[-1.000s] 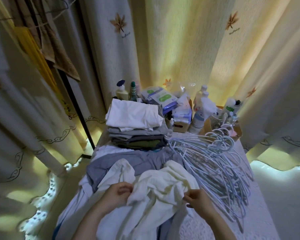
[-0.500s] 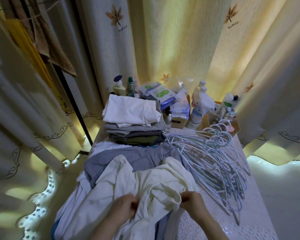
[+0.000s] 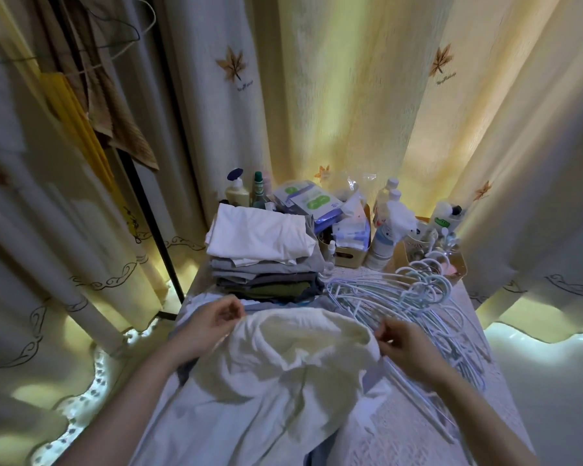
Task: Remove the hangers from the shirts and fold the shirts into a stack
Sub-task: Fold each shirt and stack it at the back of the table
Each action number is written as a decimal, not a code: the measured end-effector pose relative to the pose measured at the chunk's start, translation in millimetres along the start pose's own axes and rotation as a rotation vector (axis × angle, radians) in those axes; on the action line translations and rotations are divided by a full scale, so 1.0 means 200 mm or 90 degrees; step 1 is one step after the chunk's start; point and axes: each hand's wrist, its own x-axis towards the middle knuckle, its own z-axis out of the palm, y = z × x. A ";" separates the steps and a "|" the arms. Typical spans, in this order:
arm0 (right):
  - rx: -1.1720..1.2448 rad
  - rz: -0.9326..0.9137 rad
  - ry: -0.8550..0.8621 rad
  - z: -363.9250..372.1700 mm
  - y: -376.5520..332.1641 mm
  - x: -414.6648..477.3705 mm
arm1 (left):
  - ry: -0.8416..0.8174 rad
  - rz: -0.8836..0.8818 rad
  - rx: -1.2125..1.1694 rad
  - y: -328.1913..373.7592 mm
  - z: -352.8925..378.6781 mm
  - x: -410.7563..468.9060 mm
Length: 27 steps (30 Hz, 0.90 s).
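A cream-white shirt [image 3: 293,361] hangs spread between my two hands over the table's near half. My left hand [image 3: 212,322] pinches its upper left edge and my right hand [image 3: 401,341] pinches its upper right edge, holding the cloth lifted and stretched. Behind it stands a stack of folded shirts [image 3: 266,260], white on top, grey and dark green below. A pile of pale blue hangers [image 3: 428,304] lies on the table to the right of the shirt, hooks toward the back. More unfolded grey and white clothes [image 3: 189,317] lie under the held shirt.
Bottles and packets [image 3: 320,206] crowd the table's back edge, with a small basket of items [image 3: 431,250] at the back right. Curtains surround the table. A black rack pole [image 3: 148,210] with hanging brown and yellow cloth stands to the left. The table's lace cover [image 3: 418,438] shows at lower right.
Both hands have moved apart and away from me, lifting and spreading the cream shirt from a bunched heap. The camera has tilted, so the table sits lower in view.
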 end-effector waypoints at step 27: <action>0.077 -0.410 -0.113 -1.13 -1.47 0.39 | 0.287 0.334 0.115 1.43 -1.21 0.13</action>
